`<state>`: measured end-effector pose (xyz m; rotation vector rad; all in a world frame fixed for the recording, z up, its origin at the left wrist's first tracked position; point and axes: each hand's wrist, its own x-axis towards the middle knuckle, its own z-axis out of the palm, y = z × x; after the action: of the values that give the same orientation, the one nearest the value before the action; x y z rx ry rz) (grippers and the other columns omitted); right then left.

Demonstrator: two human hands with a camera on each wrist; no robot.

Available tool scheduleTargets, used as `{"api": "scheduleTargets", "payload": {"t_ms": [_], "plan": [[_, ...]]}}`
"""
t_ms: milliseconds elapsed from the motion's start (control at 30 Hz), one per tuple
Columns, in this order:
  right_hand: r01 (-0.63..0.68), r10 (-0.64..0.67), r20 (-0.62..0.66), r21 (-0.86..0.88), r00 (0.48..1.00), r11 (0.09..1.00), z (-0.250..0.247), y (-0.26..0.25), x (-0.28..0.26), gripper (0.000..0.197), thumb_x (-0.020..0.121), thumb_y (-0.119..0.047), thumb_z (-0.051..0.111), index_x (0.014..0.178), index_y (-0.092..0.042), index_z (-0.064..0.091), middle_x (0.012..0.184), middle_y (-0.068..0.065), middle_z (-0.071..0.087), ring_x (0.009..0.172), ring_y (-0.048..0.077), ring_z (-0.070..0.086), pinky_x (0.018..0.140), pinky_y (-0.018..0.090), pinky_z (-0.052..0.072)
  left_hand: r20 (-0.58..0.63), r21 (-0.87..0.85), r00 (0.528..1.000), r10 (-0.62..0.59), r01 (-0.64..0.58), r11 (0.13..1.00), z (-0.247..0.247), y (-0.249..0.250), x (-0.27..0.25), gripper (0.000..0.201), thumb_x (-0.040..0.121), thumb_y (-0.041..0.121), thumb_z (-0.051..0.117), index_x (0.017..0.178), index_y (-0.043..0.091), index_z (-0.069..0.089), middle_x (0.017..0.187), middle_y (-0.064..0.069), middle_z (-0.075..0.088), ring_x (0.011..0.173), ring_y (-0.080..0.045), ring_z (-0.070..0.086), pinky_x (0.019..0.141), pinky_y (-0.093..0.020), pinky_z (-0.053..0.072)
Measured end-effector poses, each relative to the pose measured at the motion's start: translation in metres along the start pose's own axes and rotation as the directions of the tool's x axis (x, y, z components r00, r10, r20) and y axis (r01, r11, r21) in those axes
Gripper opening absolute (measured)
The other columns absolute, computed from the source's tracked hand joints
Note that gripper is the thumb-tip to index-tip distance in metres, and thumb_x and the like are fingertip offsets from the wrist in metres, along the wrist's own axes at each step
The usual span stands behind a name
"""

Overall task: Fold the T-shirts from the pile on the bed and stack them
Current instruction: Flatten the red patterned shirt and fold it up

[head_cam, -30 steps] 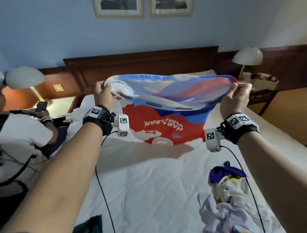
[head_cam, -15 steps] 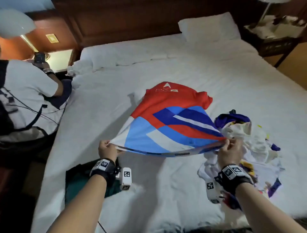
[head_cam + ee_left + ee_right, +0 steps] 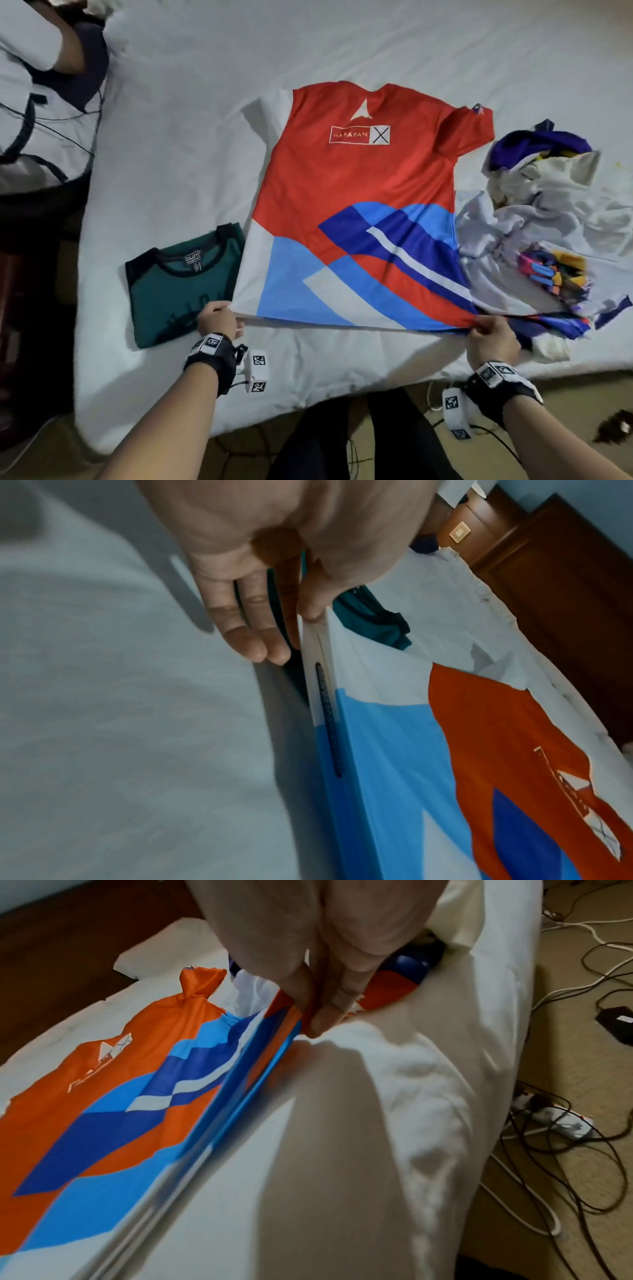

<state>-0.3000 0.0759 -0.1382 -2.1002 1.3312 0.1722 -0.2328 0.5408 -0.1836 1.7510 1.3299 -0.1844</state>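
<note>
A red, blue and white T-shirt lies spread on the white bed, collar away from me. My left hand pinches the hem's left corner, and my right hand pinches its right corner. A folded green T-shirt lies to the left, partly under my left hand. The pile of unfolded shirts sits to the right, touching the spread shirt's edge.
Another person in a white shirt sits at the bed's upper left. The bed's near edge runs just below my wrists. Cables and a power strip lie on the floor on the right.
The shirt went from held up in the air to laid out flat on the bed. Both hands came down and toward me, still pinching the hem corners.
</note>
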Motion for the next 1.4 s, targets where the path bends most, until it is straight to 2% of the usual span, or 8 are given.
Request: {"api": "scheduleTargets", "payload": {"t_ms": [233, 600, 767, 933, 1067, 1233, 1333, 1400], "plan": [[-0.13, 0.126, 0.049, 0.095, 0.991, 0.987, 0.022, -0.009, 0.009, 0.056, 0.088, -0.047, 0.063, 0.128, -0.008, 0.062, 0.127, 0.029, 0.061, 0.12, 0.044, 0.056, 0.102, 0.043, 0.04, 0.065, 0.102, 0.997, 0.048, -0.055, 0.993, 0.012, 0.0, 0.005, 0.022, 0.089, 0.036, 0.065, 0.087, 0.015, 0.061, 0.077, -0.009, 0.067, 0.062, -0.031, 0.066, 0.06, -0.037, 0.056], [-0.065, 0.023, -0.18, -0.233, 0.983, 0.97, 0.038, -0.007, 0.016, 0.045, 0.086, -0.027, 0.071, 0.121, -0.006, 0.052, 0.131, 0.028, 0.051, 0.122, 0.046, 0.048, 0.102, 0.054, 0.037, 0.005, 0.55, 0.927, 0.375, -0.316, 0.773, 0.009, 0.005, -0.004, 0.017, 0.098, 0.027, 0.056, 0.108, 0.013, 0.058, 0.122, -0.018, 0.058, 0.116, -0.039, 0.051, 0.092, -0.048, 0.044], [0.442, -0.463, 0.017, -0.331, 0.886, 0.834, 0.091, -0.037, -0.022, 0.051, 0.091, -0.029, 0.062, 0.137, -0.013, 0.048, 0.153, 0.019, 0.039, 0.139, 0.039, 0.035, 0.112, 0.054, 0.025, 0.448, 0.646, 0.529, 0.721, -0.749, 0.147, 0.074, 0.004, -0.044, 0.056, 0.095, 0.032, 0.06, 0.146, 0.013, 0.047, 0.156, -0.026, 0.035, 0.146, -0.045, 0.029, 0.114, -0.062, 0.024], [0.881, -0.704, 0.534, -0.346, 0.468, 0.323, 0.165, -0.049, -0.029, 0.071, 0.096, -0.052, 0.027, 0.16, -0.023, 0.022, 0.17, 0.011, 0.004, 0.157, 0.03, 0.0, 0.125, 0.053, 0.01, 0.872, 0.341, 0.182, 0.454, -0.892, -0.296, 0.152, -0.01, -0.065, 0.068, 0.102, 0.046, 0.029, 0.164, 0.026, 0.007, 0.171, -0.015, -0.002, 0.157, -0.036, 0.0, 0.124, -0.06, 0.006], [0.818, -0.649, 0.513, -0.462, 0.562, 0.343, 0.16, -0.021, 0.009, 0.069, 0.1, -0.061, 0.015, 0.163, -0.033, 0.005, 0.171, 0.005, -0.004, 0.157, 0.027, -0.006, 0.125, 0.048, -0.004, 0.795, 0.456, 0.269, 0.543, -0.856, -0.244, 0.149, -0.018, -0.017, 0.072, 0.1, 0.065, 0.018, 0.163, 0.033, 0.008, 0.172, -0.008, 0.003, 0.158, -0.032, 0.006, 0.125, -0.056, 0.009], [0.515, -0.463, 0.252, -0.581, 0.85, 0.63, 0.126, -0.011, 0.038, 0.078, 0.098, -0.065, 0.013, 0.162, -0.022, 0.009, 0.17, 0.011, -0.001, 0.157, 0.029, -0.004, 0.125, 0.053, -0.002, 0.467, 0.714, 0.66, 0.589, -0.674, 0.189, 0.114, 0.003, 0.03, 0.087, 0.097, 0.065, 0.012, 0.163, 0.008, 0.008, 0.17, -0.018, -0.001, 0.158, -0.034, -0.001, 0.127, -0.052, 0.002], [0.475, -0.464, 0.166, -0.533, 0.87, 0.7, 0.141, -0.043, 0.029, 0.082, 0.096, -0.059, 0.019, 0.162, -0.012, 0.01, 0.169, 0.018, -0.002, 0.156, 0.032, -0.006, 0.125, 0.055, -0.003, 0.446, 0.67, 0.569, 0.691, -0.724, 0.164, 0.137, 0.023, 0.003, 0.081, 0.102, 0.055, 0.031, 0.163, 0.005, 0.011, 0.168, -0.024, 0.0, 0.156, -0.04, -0.001, 0.126, -0.05, -0.008], [0.699, -0.642, 0.306, -0.465, 0.703, 0.543, 0.162, -0.065, 0.018, 0.076, 0.098, -0.055, 0.027, 0.162, -0.016, 0.013, 0.169, 0.017, 0.002, 0.156, 0.034, -0.002, 0.126, 0.053, -0.002, 0.575, 0.547, 0.401, 0.713, -0.836, 0.029, 0.168, 0.031, -0.021, 0.079, 0.101, 0.058, 0.029, 0.164, 0.015, 0.009, 0.169, -0.021, 0.0, 0.157, -0.039, 0.001, 0.125, -0.05, -0.006]]}}
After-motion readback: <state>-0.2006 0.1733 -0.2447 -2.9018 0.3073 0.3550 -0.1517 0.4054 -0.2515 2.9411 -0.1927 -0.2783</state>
